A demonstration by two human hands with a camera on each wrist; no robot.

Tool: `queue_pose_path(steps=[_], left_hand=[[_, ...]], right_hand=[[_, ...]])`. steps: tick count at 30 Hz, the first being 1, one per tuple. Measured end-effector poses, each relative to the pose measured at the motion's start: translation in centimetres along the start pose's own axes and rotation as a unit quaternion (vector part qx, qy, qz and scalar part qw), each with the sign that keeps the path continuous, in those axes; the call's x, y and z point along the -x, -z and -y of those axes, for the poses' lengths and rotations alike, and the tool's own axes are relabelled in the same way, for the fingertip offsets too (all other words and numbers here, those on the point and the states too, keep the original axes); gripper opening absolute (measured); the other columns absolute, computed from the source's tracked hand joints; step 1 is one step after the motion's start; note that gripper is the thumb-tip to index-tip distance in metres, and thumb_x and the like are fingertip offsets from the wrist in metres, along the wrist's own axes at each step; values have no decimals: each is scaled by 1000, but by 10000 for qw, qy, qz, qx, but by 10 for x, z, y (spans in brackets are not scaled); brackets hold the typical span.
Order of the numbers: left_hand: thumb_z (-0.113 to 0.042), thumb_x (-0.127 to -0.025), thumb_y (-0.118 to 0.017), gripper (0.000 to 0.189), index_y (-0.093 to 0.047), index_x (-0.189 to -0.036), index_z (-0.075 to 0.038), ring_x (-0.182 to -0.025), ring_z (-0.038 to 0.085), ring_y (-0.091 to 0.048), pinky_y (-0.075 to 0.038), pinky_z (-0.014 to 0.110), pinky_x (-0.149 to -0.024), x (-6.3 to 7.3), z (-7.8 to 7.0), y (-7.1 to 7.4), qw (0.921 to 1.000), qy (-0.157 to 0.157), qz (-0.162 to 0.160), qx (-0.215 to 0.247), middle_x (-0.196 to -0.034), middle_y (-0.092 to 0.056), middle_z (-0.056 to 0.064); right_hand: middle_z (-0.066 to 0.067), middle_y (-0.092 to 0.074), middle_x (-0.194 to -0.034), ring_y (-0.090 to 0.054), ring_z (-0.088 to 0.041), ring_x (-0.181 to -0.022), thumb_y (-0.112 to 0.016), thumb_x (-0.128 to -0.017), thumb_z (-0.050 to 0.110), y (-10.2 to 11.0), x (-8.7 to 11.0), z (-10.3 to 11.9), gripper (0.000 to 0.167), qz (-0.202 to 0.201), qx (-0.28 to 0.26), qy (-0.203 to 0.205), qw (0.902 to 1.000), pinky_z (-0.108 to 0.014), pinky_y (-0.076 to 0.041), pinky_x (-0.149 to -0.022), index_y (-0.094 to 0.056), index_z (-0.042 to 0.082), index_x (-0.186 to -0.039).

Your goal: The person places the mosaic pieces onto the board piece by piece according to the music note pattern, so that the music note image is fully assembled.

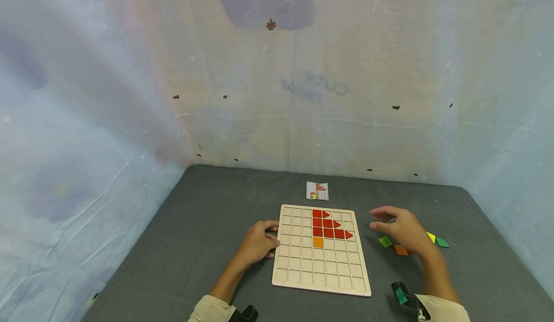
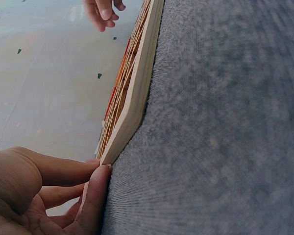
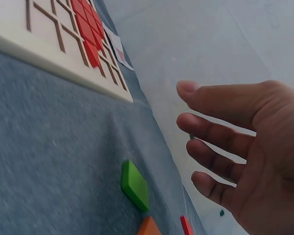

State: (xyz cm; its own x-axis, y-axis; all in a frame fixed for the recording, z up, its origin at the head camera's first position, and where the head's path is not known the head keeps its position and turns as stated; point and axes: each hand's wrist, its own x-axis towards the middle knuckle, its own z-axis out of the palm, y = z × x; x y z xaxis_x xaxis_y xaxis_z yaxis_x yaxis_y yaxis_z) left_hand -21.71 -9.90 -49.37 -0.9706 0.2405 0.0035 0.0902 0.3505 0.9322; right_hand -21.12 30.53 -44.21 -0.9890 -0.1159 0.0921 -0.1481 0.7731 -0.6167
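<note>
A wooden grid board lies flat on the dark table. Red squares and triangles form three rows in its upper right part, and one orange square sits just below them. At the board's left side, my left hand pinches the edge between thumb and fingers. My right hand hovers to the right of the board with nothing in it, fingers loosely bent and spread apart. Below it lie a green diamond and an orange piece, with a red piece partly in view.
Behind the board lies a small printed card with a coloured grid pattern. A yellow piece and a darker green piece rest right of my right hand. Pale patterned sheeting hangs along the table's back and sides.
</note>
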Motion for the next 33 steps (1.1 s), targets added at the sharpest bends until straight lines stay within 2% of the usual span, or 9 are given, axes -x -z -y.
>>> queue_pose_path(steps=[3, 11, 21, 24, 26, 29, 33], left_hand=[[5, -88, -75, 52, -63, -139, 6, -91, 19, -70, -64, 33, -57, 0, 0, 0, 10000, 12, 4, 27, -128, -62, 19], [5, -88, -75, 53, -62, -140, 7, -92, 19, -69, -64, 33, -57, 0, -1, 0, 10000, 5, 12, 33, -128, -62, 20], [5, -88, -75, 53, -62, -139, 7, -91, 19, -70, -64, 33, -57, 1, -1, 1, 10000, 3, 4, 28, -128, -63, 20], [5, -88, -75, 53, -62, -139, 7, -91, 19, -70, -64, 33, -57, 1, -1, 1, 10000, 6, 2, 28, -128, -63, 20], [5, -88, -75, 53, -62, -139, 7, -92, 19, -70, -64, 33, -57, 1, -1, 1, 10000, 8, -3, 17, -128, -63, 20], [5, -88, -75, 53, -62, -139, 7, -92, 19, -69, -64, 33, -58, 1, -1, 1, 10000, 7, -10, 11, -128, -63, 19], [4, -88, -76, 53, -62, -140, 6, -93, 19, -69, -64, 33, -58, 0, -1, 1, 10000, 6, -2, 37, -128, -63, 19]], right_hand=[[-9, -74, -119, -65, -26, -105, -82, -95, 29, 4, 2, -6, 43, 39, -21, -72, 10000, -41, -56, -82, -73, 7, -130], [-12, -74, -119, -66, -32, -108, -85, -90, 28, 12, 6, -21, 49, 396, -17, -142, 9991, -58, -56, -89, -72, 5, -132], [-7, -74, -115, -64, -38, -114, -91, -80, 21, 15, 8, -36, 54, 823, -51, -139, 9965, -58, -55, -96, -74, 6, -129], [-8, -74, -113, -64, -34, -109, -90, -79, 14, 14, 8, -37, 52, 973, -133, -148, 9951, -52, -56, -91, -74, 5, -128], [-8, -72, -110, -62, -28, -100, -89, -78, 9, 13, 7, -38, 51, 1042, -239, -141, 9942, -43, -56, -82, -74, 4, -127], [-6, -69, -104, -57, -19, -88, -88, -76, 4, 10, 6, -37, 50, 1053, -371, -167, 9936, -29, -49, -71, -74, 3, -124], [-5, -66, -99, -57, -16, -85, -88, -77, 6, 7, 6, -34, 46, 1030, -347, -210, 9939, -26, -46, -68, -75, 3, -121]])
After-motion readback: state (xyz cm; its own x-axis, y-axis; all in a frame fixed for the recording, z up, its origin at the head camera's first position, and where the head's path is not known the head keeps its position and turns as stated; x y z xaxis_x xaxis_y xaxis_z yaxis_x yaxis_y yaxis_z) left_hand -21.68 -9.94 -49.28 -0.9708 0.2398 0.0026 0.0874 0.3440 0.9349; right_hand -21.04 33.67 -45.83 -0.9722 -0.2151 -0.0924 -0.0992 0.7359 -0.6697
